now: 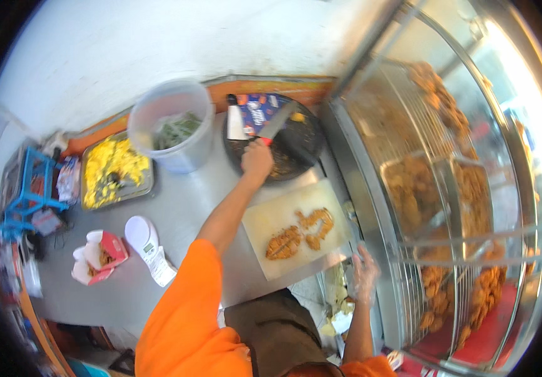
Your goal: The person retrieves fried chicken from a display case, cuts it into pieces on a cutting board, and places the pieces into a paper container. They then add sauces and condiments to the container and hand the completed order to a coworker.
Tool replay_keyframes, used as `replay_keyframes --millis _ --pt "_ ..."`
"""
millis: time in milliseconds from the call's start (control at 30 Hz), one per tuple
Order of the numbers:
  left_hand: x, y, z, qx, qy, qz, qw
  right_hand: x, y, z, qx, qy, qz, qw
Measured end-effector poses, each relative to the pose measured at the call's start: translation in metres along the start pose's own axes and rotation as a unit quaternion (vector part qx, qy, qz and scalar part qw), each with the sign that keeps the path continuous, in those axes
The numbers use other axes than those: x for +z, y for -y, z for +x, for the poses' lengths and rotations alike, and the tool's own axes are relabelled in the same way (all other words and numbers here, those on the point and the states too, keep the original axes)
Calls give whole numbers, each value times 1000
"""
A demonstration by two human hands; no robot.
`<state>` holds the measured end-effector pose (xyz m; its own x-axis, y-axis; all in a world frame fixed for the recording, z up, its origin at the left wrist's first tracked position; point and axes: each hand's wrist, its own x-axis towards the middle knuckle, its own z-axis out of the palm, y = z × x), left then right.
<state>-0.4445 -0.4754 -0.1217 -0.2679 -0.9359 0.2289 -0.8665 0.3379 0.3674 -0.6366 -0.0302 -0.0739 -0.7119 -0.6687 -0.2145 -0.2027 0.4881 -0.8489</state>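
My left hand (pixel 257 159) is closed round the red handle of a knife (pixel 278 122). Its broad blade points up and right over a round black board (pixel 302 173). Nearer to me is a pale cutting board (pixel 268 267) bearing fried chicken (pixel 283 243) cut into strips, with a second sliced piece (pixel 317 227) to its right. By that board's right edge, my right hand (pixel 365 274) hangs with its fingers apart, in what looks like a clear plastic glove, holding nothing. A cleaver-like white blade with a black handle (pixel 236 119) and a blue printed packet (pixel 258 110) lie on the black board.
A glass display case (pixel 371 182) with trays of fried chicken stands along the right. On the steel table (pixel 189 198) are a clear bucket of greens (pixel 176 160), a tray of yellow food (pixel 151 188), a white scale (pixel 140 234) and a red-white takeaway box (pixel 115 249). A blue rack (pixel 38 182) stands far left.
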Motion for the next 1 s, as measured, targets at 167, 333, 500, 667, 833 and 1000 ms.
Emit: replay_keyframes --millis 167,333,500,667,833,1000 --pt "14 -14 -2 -58 -100 -47 992 36 -1 19 -158 23 -262 952" --pt "-28 -131 -139 -93 -5 -514 852 111 42 79 -156 -36 -10 987" --pt "-90 -174 -242 -125 197 -637 735 109 101 135 64 -34 322 944" --pt "-78 -204 -271 -195 198 -656 702 68 125 77 -41 97 339 935" --pt "-69 -279 -280 -206 80 -672 706 61 138 11 -62 231 318 918" --pt "-33 -249 -294 -302 -56 -542 782 46 160 -51 -68 363 280 886"
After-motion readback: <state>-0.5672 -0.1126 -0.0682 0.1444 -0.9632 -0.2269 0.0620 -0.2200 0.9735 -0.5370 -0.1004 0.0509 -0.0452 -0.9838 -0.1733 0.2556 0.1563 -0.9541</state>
